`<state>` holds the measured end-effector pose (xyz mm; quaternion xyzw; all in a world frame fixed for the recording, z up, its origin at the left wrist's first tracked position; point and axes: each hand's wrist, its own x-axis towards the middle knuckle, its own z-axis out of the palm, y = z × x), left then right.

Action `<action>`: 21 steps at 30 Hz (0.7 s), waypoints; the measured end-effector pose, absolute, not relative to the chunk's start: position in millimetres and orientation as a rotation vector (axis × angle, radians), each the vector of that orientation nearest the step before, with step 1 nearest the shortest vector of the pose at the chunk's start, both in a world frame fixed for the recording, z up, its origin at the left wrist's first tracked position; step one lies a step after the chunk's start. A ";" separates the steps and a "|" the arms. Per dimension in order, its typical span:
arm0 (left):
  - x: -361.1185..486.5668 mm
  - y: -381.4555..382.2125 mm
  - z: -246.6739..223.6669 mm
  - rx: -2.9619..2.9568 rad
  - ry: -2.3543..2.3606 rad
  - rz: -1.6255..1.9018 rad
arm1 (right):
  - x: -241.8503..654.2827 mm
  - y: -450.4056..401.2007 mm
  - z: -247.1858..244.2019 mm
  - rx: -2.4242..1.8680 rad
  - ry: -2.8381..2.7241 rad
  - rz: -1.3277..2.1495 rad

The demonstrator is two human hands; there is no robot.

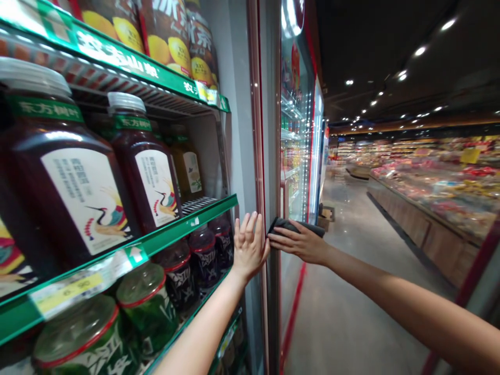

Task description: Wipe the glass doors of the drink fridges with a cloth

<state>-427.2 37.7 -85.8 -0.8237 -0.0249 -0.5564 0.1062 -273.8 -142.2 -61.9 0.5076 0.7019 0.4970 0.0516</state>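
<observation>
My left hand [250, 244] rests against the inner side wall [244, 130] of an upright drinks fridge, close to the door frame [261, 156]. Its fingers point up and nothing is in it. Just across the frame edge, my right hand [299, 242] presses a dark grey folded cloth [308, 227] to the outer side of the frame, its fingers lying over the material. Left of my hands, a green shelf edge [175, 229] carries large bottles of dark tea [146, 166] with crane labels.
Below stand green-labelled bottles [146, 307] and dark ones [203, 255]; yellow-fruit bottles [167, 36] fill the shelf above. A price tag [74, 289] hangs on the shelf edge. Beyond the frame are another lit fridge [291, 140], an aisle floor [344, 291] and a goods display [437, 229].
</observation>
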 end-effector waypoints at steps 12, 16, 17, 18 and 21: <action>-413.9 30.5 -73.3 -2.395 0.030 -1.677 | -275.5 -151.6 -81.6 1.792 1.962 1.691; -410.3 32.3 -68.9 -2.382 0.060 -1.693 | -266.0 -168.1 -67.5 1.675 2.070 1.591; -408.4 31.5 -68.6 -2.392 0.064 -1.694 | -262.8 -170.9 -50.1 1.760 2.011 1.646; -406.2 30.1 -68.7 -2.403 0.072 -1.693 | -260.2 -172.8 -32.6 1.878 1.916 1.728; -399.3 23.7 -70.4 -2.427 0.117 -1.688 | -259.2 -174.8 -7.5 2.137 1.632 1.934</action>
